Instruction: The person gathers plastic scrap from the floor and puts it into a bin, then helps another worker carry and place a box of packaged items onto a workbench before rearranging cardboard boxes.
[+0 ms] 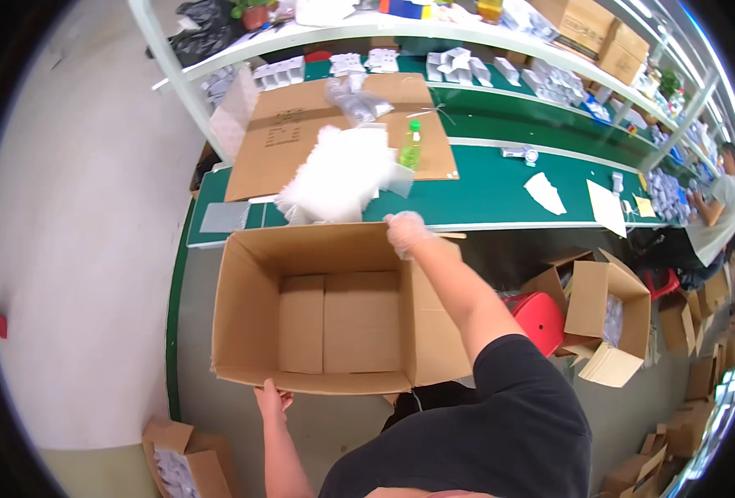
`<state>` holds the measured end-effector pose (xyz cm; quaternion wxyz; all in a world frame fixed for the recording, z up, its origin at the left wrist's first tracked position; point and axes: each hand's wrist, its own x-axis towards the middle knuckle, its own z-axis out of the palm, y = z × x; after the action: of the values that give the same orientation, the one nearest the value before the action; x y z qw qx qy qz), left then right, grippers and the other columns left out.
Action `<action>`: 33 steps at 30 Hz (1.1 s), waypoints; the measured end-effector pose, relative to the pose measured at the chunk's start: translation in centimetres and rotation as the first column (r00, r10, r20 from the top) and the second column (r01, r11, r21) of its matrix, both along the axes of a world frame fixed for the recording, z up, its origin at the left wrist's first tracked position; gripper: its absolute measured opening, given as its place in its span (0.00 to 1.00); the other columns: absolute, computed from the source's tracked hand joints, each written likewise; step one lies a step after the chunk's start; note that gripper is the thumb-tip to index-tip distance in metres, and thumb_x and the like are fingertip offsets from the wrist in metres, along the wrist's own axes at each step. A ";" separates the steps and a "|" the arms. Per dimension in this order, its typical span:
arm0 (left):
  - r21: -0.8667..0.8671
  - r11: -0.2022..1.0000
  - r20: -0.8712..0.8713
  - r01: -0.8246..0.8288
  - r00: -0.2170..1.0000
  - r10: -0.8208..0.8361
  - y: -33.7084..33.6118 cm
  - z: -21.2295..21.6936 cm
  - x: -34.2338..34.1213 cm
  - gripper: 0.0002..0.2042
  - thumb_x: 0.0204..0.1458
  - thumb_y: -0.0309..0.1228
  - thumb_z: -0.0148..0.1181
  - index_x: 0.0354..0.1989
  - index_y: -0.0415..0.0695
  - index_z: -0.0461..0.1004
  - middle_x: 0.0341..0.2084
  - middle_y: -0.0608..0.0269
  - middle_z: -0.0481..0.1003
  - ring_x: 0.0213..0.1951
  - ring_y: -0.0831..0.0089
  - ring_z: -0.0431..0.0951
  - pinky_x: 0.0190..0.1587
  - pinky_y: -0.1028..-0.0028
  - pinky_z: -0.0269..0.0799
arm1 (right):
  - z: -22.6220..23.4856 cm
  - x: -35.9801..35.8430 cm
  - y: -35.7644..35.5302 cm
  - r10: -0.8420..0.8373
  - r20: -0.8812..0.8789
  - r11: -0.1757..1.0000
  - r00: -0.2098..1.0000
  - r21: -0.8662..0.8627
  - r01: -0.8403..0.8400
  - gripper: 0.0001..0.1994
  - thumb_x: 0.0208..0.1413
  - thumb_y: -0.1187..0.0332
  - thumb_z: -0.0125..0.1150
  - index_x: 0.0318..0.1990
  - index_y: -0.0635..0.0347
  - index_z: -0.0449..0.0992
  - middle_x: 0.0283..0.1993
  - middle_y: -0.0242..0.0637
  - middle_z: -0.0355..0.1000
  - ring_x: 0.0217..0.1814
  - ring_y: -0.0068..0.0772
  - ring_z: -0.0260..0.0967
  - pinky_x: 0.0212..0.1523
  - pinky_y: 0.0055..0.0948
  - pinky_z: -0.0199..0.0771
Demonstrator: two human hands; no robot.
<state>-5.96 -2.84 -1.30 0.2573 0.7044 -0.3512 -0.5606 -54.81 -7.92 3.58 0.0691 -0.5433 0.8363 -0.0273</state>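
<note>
A large open cardboard box is in front of me, its inside bare down to the bottom flaps. My right hand, in a thin clear glove, is closed over the box's far rim near the right corner. At the near left part of the rim, my left hand grips the edge from below, its fingers partly hidden. Just beyond the box, a heap of white fluffy packing material rests on a flattened cardboard sheet on the green workbench.
A green-capped bottle stands on the bench, with a small grey device farther right. A red stool and an open carton are at my right. Another carton sits at lower left. A person works at far right.
</note>
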 end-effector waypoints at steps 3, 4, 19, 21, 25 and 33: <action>-0.017 0.985 0.073 -0.174 0.982 0.174 0.6 -3.1 0.1 0.23 0.56 0.46 0.43 0.56 0.45 0.56 0.33 0.57 0.72 0.22 0.71 0.71 0.21 0.75 0.66 | 0.8 2.1 1.3 0.007 0.058 0.993 0.998 -0.120 0.000 0.16 0.46 0.66 0.57 0.45 0.58 0.72 0.45 0.48 0.72 0.49 0.47 0.70 0.49 0.39 0.70; -0.024 0.985 0.031 -0.170 0.985 0.171 0.8 -4.0 0.3 0.25 0.56 0.49 0.44 0.57 0.46 0.55 0.32 0.58 0.71 0.21 0.71 0.70 0.20 0.76 0.65 | 0.8 1.8 1.8 -0.014 0.143 0.977 0.990 -0.208 0.044 0.20 0.46 0.64 0.58 0.48 0.59 0.71 0.48 0.51 0.71 0.53 0.49 0.68 0.53 0.40 0.68; -0.518 0.685 0.751 0.512 0.656 0.078 12.1 4.9 -18.1 0.32 0.54 0.34 0.56 0.64 0.33 0.51 0.62 0.41 0.55 0.61 0.50 0.59 0.61 0.59 0.57 | -3.1 -15.2 38.3 -0.169 0.579 0.923 0.798 -0.192 0.334 0.28 0.52 0.59 0.56 0.61 0.56 0.61 0.60 0.55 0.60 0.61 0.58 0.59 0.59 0.46 0.61; -0.469 0.533 0.801 0.704 0.593 -0.078 13.8 4.4 -25.6 0.34 0.51 0.31 0.60 0.64 0.32 0.51 0.55 0.38 0.64 0.55 0.47 0.66 0.58 0.60 0.61 | -6.3 -19.2 46.8 -0.417 0.527 0.890 0.740 0.070 0.452 0.26 0.53 0.57 0.54 0.59 0.58 0.64 0.55 0.56 0.65 0.59 0.57 0.62 0.59 0.45 0.61; -0.152 0.608 0.526 0.779 0.584 -0.617 12.0 0.0 -32.2 0.34 0.40 0.27 0.68 0.58 0.32 0.60 0.45 0.42 0.73 0.46 0.49 0.74 0.50 0.60 0.69 | -8.3 -25.7 61.8 -0.685 0.310 0.725 0.660 0.378 0.575 0.17 0.54 0.58 0.50 0.42 0.60 0.77 0.38 0.53 0.75 0.46 0.51 0.72 0.49 0.44 0.71; 0.210 0.491 0.755 0.846 0.179 -0.631 9.9 -2.4 -33.3 0.20 0.42 0.35 0.69 0.40 0.34 0.76 0.35 0.43 0.77 0.43 0.60 0.78 0.42 0.67 0.72 | -15.2 -24.9 73.1 -0.877 0.457 0.126 0.152 -0.088 0.988 0.15 0.54 0.59 0.49 0.35 0.59 0.77 0.32 0.53 0.74 0.36 0.53 0.72 0.38 0.47 0.70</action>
<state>-39.22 7.06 -3.68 -0.1335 0.5613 -0.7889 -0.2114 -79.70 65.20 -11.64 0.0556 0.1217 0.9440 -0.3017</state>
